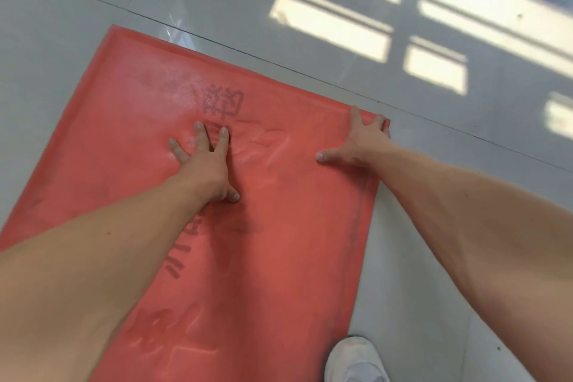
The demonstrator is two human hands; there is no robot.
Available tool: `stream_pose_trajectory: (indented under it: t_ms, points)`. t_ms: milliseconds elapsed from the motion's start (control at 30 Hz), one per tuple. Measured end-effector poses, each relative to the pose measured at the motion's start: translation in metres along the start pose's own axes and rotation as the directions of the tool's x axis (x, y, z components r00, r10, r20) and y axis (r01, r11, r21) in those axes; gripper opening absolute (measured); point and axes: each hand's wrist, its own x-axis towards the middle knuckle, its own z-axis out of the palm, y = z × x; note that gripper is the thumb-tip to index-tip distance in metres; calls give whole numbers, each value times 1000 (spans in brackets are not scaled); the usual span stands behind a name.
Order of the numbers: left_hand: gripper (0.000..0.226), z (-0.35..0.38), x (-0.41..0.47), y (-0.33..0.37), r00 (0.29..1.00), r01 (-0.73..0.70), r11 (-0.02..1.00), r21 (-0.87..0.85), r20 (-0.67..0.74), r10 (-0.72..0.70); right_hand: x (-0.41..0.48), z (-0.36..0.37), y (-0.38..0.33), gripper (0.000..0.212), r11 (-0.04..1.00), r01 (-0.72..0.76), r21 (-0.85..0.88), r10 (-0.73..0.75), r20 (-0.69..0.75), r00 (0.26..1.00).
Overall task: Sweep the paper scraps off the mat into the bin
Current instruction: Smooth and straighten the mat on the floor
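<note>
So the red mat [294, 257] is lying flat on the grey tiled floor [434, 226]. The left hand [204, 167] presses down near its middle, fingers spread wide on the faded print. The right hand [361, 143], well apart from it, is splayed flat on the mat's far right corner. A white shoe [353, 360] is just beside the mat's right edge, and sunlight patches [328, 28] fall further off.

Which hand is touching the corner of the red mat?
The right hand, spread flat on the far right corner of the mat. The left hand lies flat nearer the middle, over the dark printed characters.
</note>
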Motion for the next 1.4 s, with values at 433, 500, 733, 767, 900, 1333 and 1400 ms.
stream_pose_trajectory:
  t_ms: [433,500,733,767,900,1333,1400]
  points:
    - [102,56,-59,-30,968,-193,973,-124,-186,169,-102,73,-47,118,859,448,-247,-430,127,894]
    - [103,68,-67,-38,973,-175,972,-159,-181,146,-116,84,-53,116,836,478,-271,-457,140,878]
    - [106,85,-113,-61,985,-79,966,-248,-171,37,-161,110,-81,114,725,594,-350,-576,166,800]
    - [107,85,-121,-67,985,-60,964,-260,-172,15,-166,113,-86,114,707,607,-362,-589,173,789]
    - [111,88,-145,-95,983,64,948,-311,-146,-114,-190,116,-115,112,599,666,-444,-648,220,729]
    - [108,188,-290,-154,826,448,641,-623,14,-564,-308,183,-173,106,-115,850,-514,-722,631,284]
    - [108,218,-314,-146,779,496,542,-678,72,-623,-329,207,-162,105,-239,834,-497,-688,693,216]
